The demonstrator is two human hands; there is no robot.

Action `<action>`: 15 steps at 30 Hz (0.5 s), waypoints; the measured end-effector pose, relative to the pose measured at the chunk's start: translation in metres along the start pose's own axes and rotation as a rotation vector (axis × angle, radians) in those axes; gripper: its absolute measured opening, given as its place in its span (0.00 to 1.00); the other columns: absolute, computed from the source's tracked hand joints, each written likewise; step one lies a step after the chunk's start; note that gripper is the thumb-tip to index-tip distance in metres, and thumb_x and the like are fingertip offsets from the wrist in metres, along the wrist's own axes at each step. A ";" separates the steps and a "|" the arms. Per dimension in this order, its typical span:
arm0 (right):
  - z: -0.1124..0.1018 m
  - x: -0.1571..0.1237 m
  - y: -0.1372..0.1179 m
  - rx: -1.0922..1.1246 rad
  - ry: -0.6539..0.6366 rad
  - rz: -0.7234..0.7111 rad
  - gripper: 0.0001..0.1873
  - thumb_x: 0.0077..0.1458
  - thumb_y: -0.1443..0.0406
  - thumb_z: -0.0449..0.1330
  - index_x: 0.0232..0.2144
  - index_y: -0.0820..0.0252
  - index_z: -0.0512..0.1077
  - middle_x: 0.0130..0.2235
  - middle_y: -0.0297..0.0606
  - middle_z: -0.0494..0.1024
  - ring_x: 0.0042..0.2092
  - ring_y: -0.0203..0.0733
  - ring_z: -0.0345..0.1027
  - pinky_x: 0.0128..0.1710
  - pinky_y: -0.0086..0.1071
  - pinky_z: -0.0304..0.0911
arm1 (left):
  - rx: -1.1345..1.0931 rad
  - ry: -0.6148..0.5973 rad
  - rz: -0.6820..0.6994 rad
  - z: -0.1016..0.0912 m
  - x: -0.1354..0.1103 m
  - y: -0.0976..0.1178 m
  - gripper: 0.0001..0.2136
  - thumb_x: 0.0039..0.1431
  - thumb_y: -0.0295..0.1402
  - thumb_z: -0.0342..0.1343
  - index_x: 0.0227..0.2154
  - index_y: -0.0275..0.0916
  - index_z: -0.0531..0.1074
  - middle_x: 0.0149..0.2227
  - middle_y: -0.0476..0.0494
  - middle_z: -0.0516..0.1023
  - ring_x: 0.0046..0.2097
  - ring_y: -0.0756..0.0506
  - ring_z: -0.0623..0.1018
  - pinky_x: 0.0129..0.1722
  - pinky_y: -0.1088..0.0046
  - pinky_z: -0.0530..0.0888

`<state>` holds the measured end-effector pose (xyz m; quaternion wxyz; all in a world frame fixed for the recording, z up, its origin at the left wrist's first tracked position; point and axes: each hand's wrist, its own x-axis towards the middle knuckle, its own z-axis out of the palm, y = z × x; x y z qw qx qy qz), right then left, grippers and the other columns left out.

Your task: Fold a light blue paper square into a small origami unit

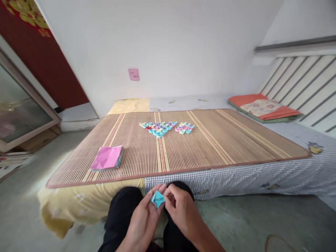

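A small folded piece of light blue paper [157,199] sits between both hands, low in the view above my dark-trousered knees. My left hand [145,217] cups it from below with fingers curled under it. My right hand [181,208] pinches its right edge with thumb and fingertips. On the striped bamboo mat [223,140] ahead lie two clusters of small folded paper shapes, a larger multicoloured triangle [159,128] and a smaller one [185,128]. A stack of square paper with a pink top sheet [107,158] rests near the mat's front left.
The mat covers a low bed with a yellow sheet [86,206] on the left and a checked grey one [262,178] on the right. Folded orange bedding [264,107] lies at the far right. A glass-fronted cabinet [21,108] stands left. A pink note [133,74] sticks to the wall.
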<state>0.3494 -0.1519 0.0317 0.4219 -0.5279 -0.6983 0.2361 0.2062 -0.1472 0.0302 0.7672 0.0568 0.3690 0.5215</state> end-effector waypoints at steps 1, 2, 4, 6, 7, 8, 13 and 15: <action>0.001 0.001 0.001 -0.006 0.002 0.019 0.11 0.56 0.76 0.57 0.27 0.56 0.67 0.25 0.30 0.75 0.26 0.37 0.71 0.27 0.27 0.63 | 0.004 -0.007 0.000 0.000 0.002 -0.001 0.18 0.69 0.24 0.52 0.60 0.33 0.73 0.54 0.32 0.83 0.60 0.38 0.80 0.63 0.59 0.74; 0.002 0.003 0.002 -0.007 0.003 0.038 0.12 0.55 0.77 0.57 0.27 0.56 0.67 0.25 0.30 0.75 0.25 0.36 0.71 0.27 0.27 0.62 | 0.017 -0.011 -0.001 0.001 0.005 -0.001 0.18 0.68 0.24 0.53 0.59 0.34 0.74 0.54 0.32 0.83 0.60 0.37 0.80 0.63 0.58 0.74; -0.003 0.008 0.003 0.018 -0.017 0.073 0.12 0.54 0.78 0.57 0.26 0.56 0.67 0.24 0.29 0.75 0.25 0.36 0.71 0.27 0.26 0.62 | 0.081 -0.020 0.000 0.000 0.010 -0.001 0.16 0.68 0.25 0.54 0.56 0.33 0.76 0.54 0.31 0.83 0.60 0.36 0.80 0.63 0.56 0.74; -0.016 0.018 0.007 0.054 -0.037 0.092 0.11 0.56 0.77 0.56 0.27 0.57 0.68 0.25 0.29 0.76 0.26 0.36 0.72 0.28 0.26 0.63 | 0.197 0.000 0.028 -0.004 0.016 0.004 0.13 0.68 0.29 0.56 0.51 0.32 0.78 0.53 0.29 0.83 0.59 0.35 0.80 0.62 0.53 0.75; -0.025 0.026 0.011 0.059 -0.042 0.096 0.10 0.57 0.75 0.56 0.27 0.57 0.68 0.25 0.29 0.76 0.27 0.36 0.73 0.28 0.26 0.63 | 0.267 0.027 0.061 -0.009 0.019 0.010 0.12 0.67 0.31 0.57 0.49 0.32 0.79 0.52 0.29 0.84 0.58 0.34 0.81 0.61 0.53 0.75; -0.036 0.036 0.017 0.046 -0.034 0.098 0.10 0.58 0.74 0.56 0.27 0.57 0.69 0.25 0.29 0.76 0.27 0.36 0.73 0.28 0.26 0.64 | 0.334 0.057 0.100 -0.016 0.022 0.017 0.13 0.66 0.34 0.58 0.47 0.32 0.80 0.51 0.29 0.84 0.57 0.34 0.82 0.60 0.53 0.76; -0.098 0.118 0.079 -0.135 0.061 0.175 0.09 0.57 0.72 0.60 0.26 0.59 0.73 0.25 0.32 0.77 0.28 0.37 0.71 0.28 0.27 0.63 | 0.922 0.185 0.493 -0.075 0.033 0.060 0.24 0.49 0.54 0.68 0.40 0.40 0.83 0.42 0.37 0.87 0.49 0.30 0.84 0.51 0.59 0.80; -0.117 0.156 0.111 -0.199 0.092 0.234 0.08 0.58 0.73 0.62 0.27 0.62 0.75 0.27 0.33 0.78 0.31 0.37 0.73 0.30 0.28 0.65 | 1.103 0.293 0.649 -0.103 0.037 0.067 0.22 0.49 0.57 0.67 0.39 0.47 0.83 0.37 0.43 0.87 0.43 0.32 0.84 0.49 0.60 0.80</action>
